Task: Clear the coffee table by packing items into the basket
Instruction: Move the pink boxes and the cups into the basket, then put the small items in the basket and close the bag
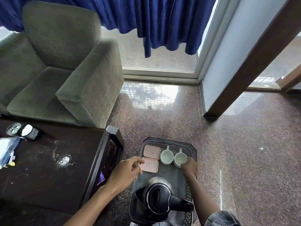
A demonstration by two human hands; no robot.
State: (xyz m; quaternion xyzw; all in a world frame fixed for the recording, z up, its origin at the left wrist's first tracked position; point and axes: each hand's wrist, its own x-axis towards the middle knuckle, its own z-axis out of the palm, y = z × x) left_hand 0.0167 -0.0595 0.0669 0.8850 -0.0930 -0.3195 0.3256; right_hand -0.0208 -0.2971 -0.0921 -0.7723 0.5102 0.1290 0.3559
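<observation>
Settling, it seems, a cup (pixel 179 158) at two o'clock in the floor basket (pixel 189 193), the person is touching its rim with the right hand (pixel 189 166), grasp unclear, the left hand (pixel 128 168) hanging loose and empty, and is probably next needing to reach toward nine o'clock for what lies on the coffee table (pixel 40 176).

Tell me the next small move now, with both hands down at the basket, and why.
Probably lift the right hand off the cup and reach for the bottle lying on the table: the basket already holds the boxes and kettle, but the table is not yet clear.
</observation>
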